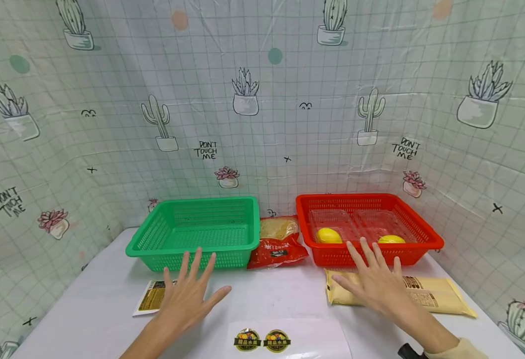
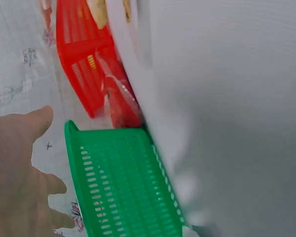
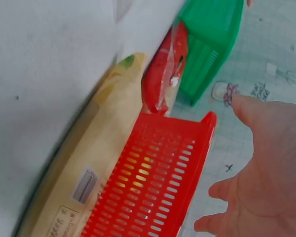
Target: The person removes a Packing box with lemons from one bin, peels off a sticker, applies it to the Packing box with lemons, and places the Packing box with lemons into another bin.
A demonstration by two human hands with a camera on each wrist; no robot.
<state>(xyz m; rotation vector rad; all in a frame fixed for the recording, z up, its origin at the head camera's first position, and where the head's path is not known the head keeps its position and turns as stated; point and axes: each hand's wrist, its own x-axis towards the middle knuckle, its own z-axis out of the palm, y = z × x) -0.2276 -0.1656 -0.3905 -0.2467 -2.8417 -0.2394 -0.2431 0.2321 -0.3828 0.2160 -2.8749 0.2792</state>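
Observation:
My left hand (image 1: pixel 185 297) is spread with straight fingers in front of the green basket (image 1: pixel 192 253), and it holds nothing. Partly behind that hand lies a small flat packet (image 1: pixel 151 298) with a dark gold panel. My right hand (image 1: pixel 376 280), fingers also spread and holding nothing, overlaps a long tan package (image 1: pixel 437 295) in the head view. Beyond it stands the red basket (image 1: pixel 370 254), which contains two clear plastic boxes (image 1: pixel 334 219) and two yellow lemon-like fruits (image 1: pixel 329 236). The right wrist view shows the tan package (image 3: pixel 96 153) along the red basket's (image 3: pixel 153 173) side.
Between the baskets leans a red bag (image 1: pixel 278 251) with a clear window. A white sheet (image 1: pixel 309 339) bearing two round dark fruit stickers (image 1: pixel 247 339) lies at the table's front. A cactus-print curtain (image 1: pixel 267 124) closes off the back and sides. A black strap (image 1: pixel 408 351) shows at the right wrist.

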